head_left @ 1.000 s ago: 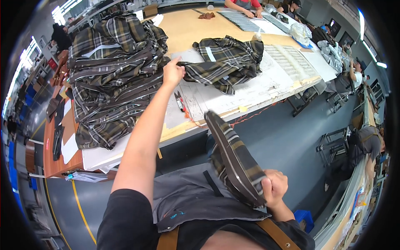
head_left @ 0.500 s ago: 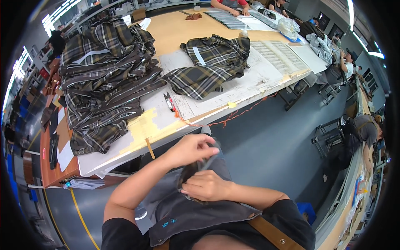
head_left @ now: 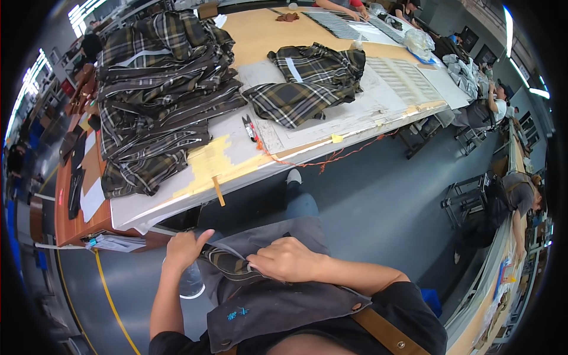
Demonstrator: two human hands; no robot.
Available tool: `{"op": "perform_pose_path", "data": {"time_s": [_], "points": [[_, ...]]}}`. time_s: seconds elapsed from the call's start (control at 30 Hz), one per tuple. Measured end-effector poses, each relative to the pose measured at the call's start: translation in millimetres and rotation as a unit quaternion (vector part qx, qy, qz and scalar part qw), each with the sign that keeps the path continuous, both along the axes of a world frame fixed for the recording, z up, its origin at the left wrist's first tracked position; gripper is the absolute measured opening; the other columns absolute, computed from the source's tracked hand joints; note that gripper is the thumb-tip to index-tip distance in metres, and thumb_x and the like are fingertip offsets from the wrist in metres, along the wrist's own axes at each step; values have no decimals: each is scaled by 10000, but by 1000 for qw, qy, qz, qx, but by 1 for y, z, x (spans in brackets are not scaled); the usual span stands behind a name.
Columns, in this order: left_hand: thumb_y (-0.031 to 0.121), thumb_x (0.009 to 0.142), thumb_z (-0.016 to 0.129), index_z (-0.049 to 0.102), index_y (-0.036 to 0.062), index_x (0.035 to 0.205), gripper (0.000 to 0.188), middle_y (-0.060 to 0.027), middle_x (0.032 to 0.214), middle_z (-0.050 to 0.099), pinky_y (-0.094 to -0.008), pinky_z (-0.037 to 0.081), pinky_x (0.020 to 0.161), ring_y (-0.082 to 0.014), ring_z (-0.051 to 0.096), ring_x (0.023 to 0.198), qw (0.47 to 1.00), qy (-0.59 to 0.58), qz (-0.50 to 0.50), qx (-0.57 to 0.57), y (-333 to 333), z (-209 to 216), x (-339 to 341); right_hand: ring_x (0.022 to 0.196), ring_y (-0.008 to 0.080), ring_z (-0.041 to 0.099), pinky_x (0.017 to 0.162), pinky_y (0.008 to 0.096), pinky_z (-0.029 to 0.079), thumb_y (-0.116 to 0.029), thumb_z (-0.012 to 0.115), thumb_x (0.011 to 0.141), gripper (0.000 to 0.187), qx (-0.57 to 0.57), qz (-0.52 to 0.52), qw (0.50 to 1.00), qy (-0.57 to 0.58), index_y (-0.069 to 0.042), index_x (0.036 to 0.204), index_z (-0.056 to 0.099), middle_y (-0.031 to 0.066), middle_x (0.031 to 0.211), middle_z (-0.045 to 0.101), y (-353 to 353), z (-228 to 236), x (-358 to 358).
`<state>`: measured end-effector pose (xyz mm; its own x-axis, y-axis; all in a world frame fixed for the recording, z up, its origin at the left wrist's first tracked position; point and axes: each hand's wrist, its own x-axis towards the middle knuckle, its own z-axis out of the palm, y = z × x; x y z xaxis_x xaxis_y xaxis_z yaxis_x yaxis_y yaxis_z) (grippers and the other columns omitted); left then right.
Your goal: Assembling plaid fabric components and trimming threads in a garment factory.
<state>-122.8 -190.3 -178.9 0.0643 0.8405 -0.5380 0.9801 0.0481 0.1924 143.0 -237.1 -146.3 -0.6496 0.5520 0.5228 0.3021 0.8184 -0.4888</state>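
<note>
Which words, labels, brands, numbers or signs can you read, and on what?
Apron: blue stitched mark, too small to read.
White strip on the tabletop plaid garment: no writing discernible.
Plaid fabric in the right hand: none visible.
Papers, lower left: too small to read.

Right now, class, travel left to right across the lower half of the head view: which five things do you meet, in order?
Stacked papers, the person's left hand, plaid cloth, the person's right hand, blue container.
</note>
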Motion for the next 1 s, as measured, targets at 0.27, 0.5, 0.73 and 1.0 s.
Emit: {"op": "perform_pose_path", "data": {"time_s": [0.27, 0.5, 0.73, 1.0], "points": [[590, 786, 536, 276, -18, 1353, 871, -288, 1317, 344, -394, 358, 984, -401, 406, 1200, 990, -115, 66, -56, -42, -8, 19, 553, 251, 567, 505, 342, 446, -98, 584, 704, 126, 12, 94, 995, 13, -14, 756, 506, 88, 622, 522, -10, -13, -36], [-81, 658, 640, 408, 38, 1266, 662, -168, 1205, 488, -328, 402, 942, -286, 496, 1123, 863, -497, -48, 75, -38, -10, 64, 607, 204, 568, 547, 318, 447, -203, 634, 777, 142, -13, 121, 992, 34, -73, 813, 588, 43, 654, 543, -25, -9, -37], [-64, 703, 574, 603, -31, 974, 274, -171, 1051, 599, -372, 505, 811, -326, 573, 1032, 714, -440, -385, 385, -7, 81, 106, 917, 252, 543, 822, 330, 430, -159, 704, 665, 411, -18, -300, 928, 221, -16, 1027, 571, 98, 1041, 570, 38, 44, 59], [30, 674, 648, 609, -27, 763, 113, -133, 954, 627, -389, 539, 778, -305, 590, 1011, 673, -348, -403, 514, -18, 54, 100, 845, 226, 572, 772, 297, 434, -90, 718, 681, 282, -221, -116, 962, 111, 47, 905, 613, 132, 905, 599, 33, 37, 70]]}}
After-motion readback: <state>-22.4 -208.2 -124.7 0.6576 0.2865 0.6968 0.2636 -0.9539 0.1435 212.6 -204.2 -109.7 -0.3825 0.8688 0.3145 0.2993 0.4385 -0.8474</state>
